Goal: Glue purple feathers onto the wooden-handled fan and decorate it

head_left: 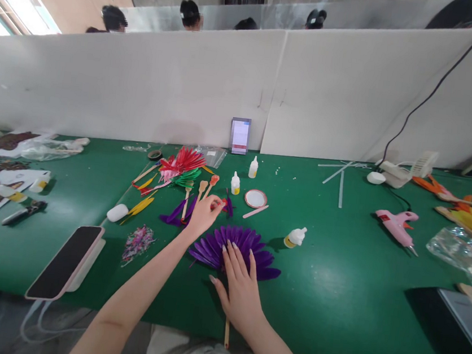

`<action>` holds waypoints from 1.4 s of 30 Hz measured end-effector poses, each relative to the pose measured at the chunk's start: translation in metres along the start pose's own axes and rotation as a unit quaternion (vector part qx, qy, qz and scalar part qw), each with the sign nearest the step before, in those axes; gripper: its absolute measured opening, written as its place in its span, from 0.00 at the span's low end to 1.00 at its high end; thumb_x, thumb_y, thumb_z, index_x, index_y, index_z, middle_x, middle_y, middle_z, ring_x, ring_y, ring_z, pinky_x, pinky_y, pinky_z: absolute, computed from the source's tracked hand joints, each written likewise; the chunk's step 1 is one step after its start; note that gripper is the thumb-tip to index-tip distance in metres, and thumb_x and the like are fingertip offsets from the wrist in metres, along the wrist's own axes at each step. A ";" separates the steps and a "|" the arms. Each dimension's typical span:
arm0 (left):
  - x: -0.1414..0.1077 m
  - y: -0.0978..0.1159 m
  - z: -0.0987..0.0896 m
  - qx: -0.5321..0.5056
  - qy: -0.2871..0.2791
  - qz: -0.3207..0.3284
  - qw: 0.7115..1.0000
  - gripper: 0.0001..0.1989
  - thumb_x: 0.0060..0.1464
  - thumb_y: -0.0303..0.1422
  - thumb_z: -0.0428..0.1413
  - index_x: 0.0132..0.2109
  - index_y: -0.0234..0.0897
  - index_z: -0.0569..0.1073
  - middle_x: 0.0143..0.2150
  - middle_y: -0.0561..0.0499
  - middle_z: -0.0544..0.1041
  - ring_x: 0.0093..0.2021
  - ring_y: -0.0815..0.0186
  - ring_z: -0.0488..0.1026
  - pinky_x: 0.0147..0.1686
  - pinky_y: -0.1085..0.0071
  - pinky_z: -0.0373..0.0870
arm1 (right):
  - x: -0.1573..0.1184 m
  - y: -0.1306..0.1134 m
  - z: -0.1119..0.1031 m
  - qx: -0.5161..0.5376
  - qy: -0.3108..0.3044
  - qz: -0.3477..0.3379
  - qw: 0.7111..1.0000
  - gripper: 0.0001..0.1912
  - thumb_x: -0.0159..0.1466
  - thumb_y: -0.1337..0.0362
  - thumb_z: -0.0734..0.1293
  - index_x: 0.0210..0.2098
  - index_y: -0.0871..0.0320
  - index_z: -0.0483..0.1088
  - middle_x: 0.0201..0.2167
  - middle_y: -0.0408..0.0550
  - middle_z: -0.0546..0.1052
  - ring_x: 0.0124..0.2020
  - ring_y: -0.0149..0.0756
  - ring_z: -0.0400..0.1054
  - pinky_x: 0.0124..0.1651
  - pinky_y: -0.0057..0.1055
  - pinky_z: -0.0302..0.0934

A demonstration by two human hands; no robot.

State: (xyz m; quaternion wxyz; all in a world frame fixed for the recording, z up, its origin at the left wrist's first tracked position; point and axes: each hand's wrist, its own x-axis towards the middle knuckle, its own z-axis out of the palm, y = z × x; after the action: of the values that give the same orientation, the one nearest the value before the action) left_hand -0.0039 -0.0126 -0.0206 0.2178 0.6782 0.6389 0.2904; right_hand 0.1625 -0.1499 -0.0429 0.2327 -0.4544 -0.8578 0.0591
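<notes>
A fan of purple feathers [269, 258] on a wooden stick lies on the green table in front of me. My right hand [240, 294] rests on its lower middle with the fingers spread. Up and to the left of the fan, my left hand [206, 214] has thumb and fingers pinched together near a small red piece [225, 205]; what the fingertips hold is too small to make out. Loose purple feathers [169, 218] and several wooden sticks lie just left of that hand. A white glue bottle [294, 238] leans to the right of the fan.
Two glue bottles [236, 184] and a round dish [255, 198] stand behind the fan. Red feathers [184, 161] are at the back left, a phone [66, 263] at the front left. A pink glue gun [398, 227] and a dark box [450, 332] are on the right.
</notes>
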 end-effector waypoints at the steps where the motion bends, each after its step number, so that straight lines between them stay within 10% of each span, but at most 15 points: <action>1: 0.003 0.001 0.001 0.010 -0.009 0.013 1.000 0.13 0.53 0.41 0.50 0.38 0.36 0.68 0.27 0.52 0.73 0.31 0.66 0.70 0.35 0.70 0.64 | 0.000 0.000 0.000 0.002 0.000 0.000 1.000 0.29 0.65 0.55 0.55 0.62 0.63 0.50 0.63 0.51 0.52 0.63 0.42 0.43 0.63 0.48 0.34; 8: 0.015 0.015 0.024 0.087 -0.058 -0.005 0.994 0.17 0.48 0.34 0.55 0.46 0.36 0.63 0.30 0.49 0.71 0.39 0.58 0.70 0.37 0.67 0.63 | -0.002 -0.001 -0.003 0.008 0.007 -0.012 1.000 0.30 0.64 0.60 0.56 0.63 0.63 0.47 0.63 0.51 0.51 0.64 0.42 0.42 0.63 0.48 0.35; 14: 0.016 0.007 0.023 0.014 -0.099 -0.032 0.994 0.15 0.46 0.25 0.52 0.43 0.36 0.61 0.22 0.57 0.69 0.26 0.67 0.70 0.29 0.73 0.63 | -0.004 0.003 -0.011 0.028 -0.013 -0.044 0.999 0.31 0.63 0.56 0.57 0.62 0.62 0.48 0.63 0.51 0.50 0.64 0.42 0.41 0.63 0.49 0.34; 20: -0.002 0.008 -0.004 -0.064 -0.093 -0.042 0.993 0.12 0.46 0.28 0.52 0.40 0.37 0.61 0.22 0.59 0.68 0.21 0.72 0.66 0.26 0.75 0.62 | -0.012 0.018 -0.030 0.057 -0.036 -0.122 0.990 0.31 0.62 0.57 0.59 0.61 0.61 0.49 0.62 0.53 0.55 0.63 0.43 0.45 0.62 0.52 0.37; 24: -0.029 0.026 -0.048 -0.163 -0.058 -0.042 0.984 0.14 0.47 0.32 0.54 0.42 0.37 0.61 0.24 0.58 0.66 0.23 0.72 0.65 0.27 0.74 0.63 | -0.012 0.034 -0.050 0.127 0.065 -0.077 0.987 0.27 0.62 0.64 0.60 0.60 0.56 0.52 0.56 0.53 0.64 0.60 0.42 0.53 0.61 0.52 0.41; 28: -0.069 0.056 -0.094 -0.236 -0.226 -0.024 0.945 0.15 0.48 0.34 0.55 0.42 0.38 0.60 0.30 0.56 0.67 0.30 0.72 0.67 0.32 0.73 0.65 | -0.003 0.044 -0.079 0.190 0.155 0.032 0.969 0.29 0.62 0.67 0.61 0.60 0.51 0.50 0.58 0.53 0.61 0.59 0.42 0.53 0.58 0.47 0.52; 31: -0.093 0.073 -0.111 -0.238 -0.364 -0.005 0.900 0.13 0.49 0.32 0.55 0.42 0.38 0.61 0.30 0.56 0.67 0.31 0.73 0.66 0.34 0.73 0.64 | 0.005 0.039 -0.093 0.169 0.103 -0.026 0.980 0.31 0.61 0.65 0.63 0.61 0.52 0.50 0.62 0.55 0.53 0.61 0.45 0.49 0.57 0.46 0.54; 34: -0.109 0.078 -0.113 -0.231 -0.411 -0.004 0.882 0.12 0.50 0.30 0.54 0.42 0.39 0.61 0.30 0.55 0.68 0.30 0.72 0.66 0.33 0.73 0.63 | 0.005 0.026 -0.092 0.148 -0.011 -0.101 0.984 0.20 0.63 0.64 0.61 0.54 0.57 0.62 0.52 0.56 0.68 0.52 0.43 0.63 0.50 0.39 0.62; 37: -0.124 0.069 -0.112 -0.230 -0.405 -0.024 0.885 0.11 0.49 0.30 0.54 0.41 0.38 0.62 0.31 0.55 0.68 0.31 0.72 0.66 0.33 0.73 0.64 | -0.002 0.012 -0.081 0.145 -0.091 -0.110 0.979 0.11 0.65 0.66 0.58 0.41 0.60 0.70 0.30 0.50 0.77 0.28 0.35 0.72 0.32 0.29 0.65; 42: -0.157 0.043 -0.096 -0.293 -0.260 -0.156 0.907 0.12 0.56 0.40 0.46 0.43 0.38 0.62 0.33 0.53 0.67 0.28 0.71 0.66 0.27 0.74 0.64 | -0.021 -0.001 -0.072 0.227 -0.086 -0.009 0.970 0.13 0.66 0.66 0.55 0.34 0.60 0.71 0.26 0.47 0.73 0.26 0.32 0.69 0.29 0.27 0.61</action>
State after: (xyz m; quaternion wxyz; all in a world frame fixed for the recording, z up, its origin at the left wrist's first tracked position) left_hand -0.0387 -0.1797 0.0606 0.6074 0.5269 0.5438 0.2402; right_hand 0.2047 -0.1757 0.0140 0.2555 -0.3756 -0.8426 0.2892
